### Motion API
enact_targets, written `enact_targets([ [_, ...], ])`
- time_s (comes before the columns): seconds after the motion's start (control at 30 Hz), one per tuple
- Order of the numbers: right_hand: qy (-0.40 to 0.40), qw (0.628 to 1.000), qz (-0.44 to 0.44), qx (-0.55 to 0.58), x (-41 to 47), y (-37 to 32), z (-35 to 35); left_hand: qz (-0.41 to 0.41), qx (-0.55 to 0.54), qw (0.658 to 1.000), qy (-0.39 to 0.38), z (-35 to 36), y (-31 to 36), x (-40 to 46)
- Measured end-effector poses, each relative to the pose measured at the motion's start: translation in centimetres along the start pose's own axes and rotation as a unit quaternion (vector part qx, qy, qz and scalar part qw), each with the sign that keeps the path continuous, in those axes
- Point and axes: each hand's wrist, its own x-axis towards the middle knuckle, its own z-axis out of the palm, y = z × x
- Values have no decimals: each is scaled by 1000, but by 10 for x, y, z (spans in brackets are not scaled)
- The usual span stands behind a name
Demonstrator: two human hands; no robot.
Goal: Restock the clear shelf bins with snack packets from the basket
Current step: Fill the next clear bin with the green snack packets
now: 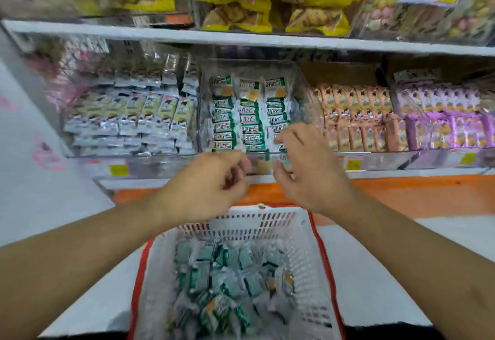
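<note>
A clear shelf bin (297, 90) on the middle shelf holds three rows of green-and-white snack packets (249, 122). Below it stands a white basket (241, 225) with a red rim, and several of the same packets (222, 280) lie loose in it. My left hand (211, 187) hovers at the bin's front edge with its fingers loosely curled and nothing visible in them. My right hand (310, 170) reaches over the front of the right row, its fingertips at the nearest packets and its thumb spread below. No packet is plainly held in either hand.
Neighbouring clear bins hold silver-and-yellow packets (134, 117) on the left and peach packets (356, 120) and purple packets (450, 122) on the right. The upper shelf (160, 34) carries yellow snack bags (235, 10). An orange shelf base (401, 195) runs behind the basket.
</note>
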Motion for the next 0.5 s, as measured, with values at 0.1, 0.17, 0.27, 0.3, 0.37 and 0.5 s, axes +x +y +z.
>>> enact_targets([
  [0.1, -174, 982, -42, 55, -24, -42, 38, -83, 55, 995, -31, 33, -56, -61],
  [0.17, -330, 942, -51, 21, -41, -62, 77, -175, 124, 976, -37, 52, -98, -89],
  [0.27, -481, 876, 12, 6, -62, -79, 142, -349, 212, 911, -53, 74, -154, -115],
  [0.3, -508, 860, 45, 21, -69, -82, 163, -396, 212, 891, -69, 82, -167, -122],
  [0.37, -536, 834, 114, 58, -78, -86, 203, -458, 129, 874, -94, 98, -188, -128],
  [0.5, -503, 812, 268, 131, -90, -86, 275, -479, 6, 871, -106, 119, -203, -130],
])
